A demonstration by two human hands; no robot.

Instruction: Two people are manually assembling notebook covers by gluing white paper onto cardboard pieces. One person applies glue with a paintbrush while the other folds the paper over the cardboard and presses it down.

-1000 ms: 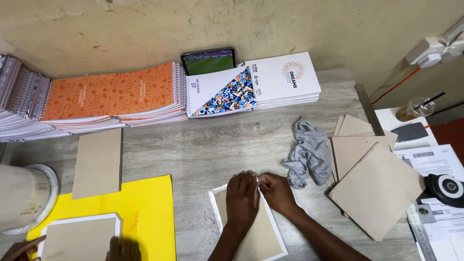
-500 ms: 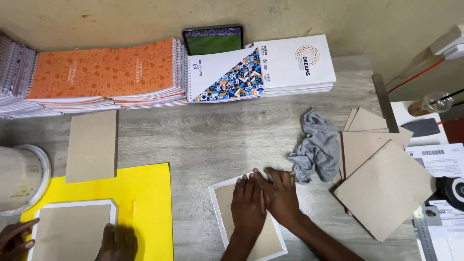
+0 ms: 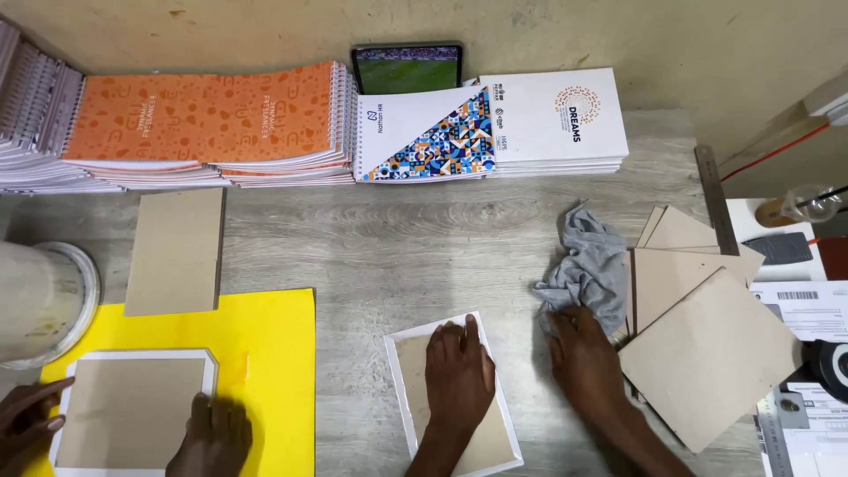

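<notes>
My left hand lies flat, fingers spread, on a tan board that rests on a white sheet near the table's front edge. To its right, my right hand rests palm down with its fingertips against the lower edge of a crumpled grey cloth. It does not visibly grip the cloth. A loose pile of tan boards lies just right of that hand.
Another person's hands press a board on white paper over a yellow sheet at the front left. A single tan board, a white tub, stacked spiral notebooks and a phone stand behind. Papers and a metal ruler lie right.
My right hand has left the board and moved right to the grey cloth. My left hand has stayed flat on the board. The other person's hands have shifted on their board.
</notes>
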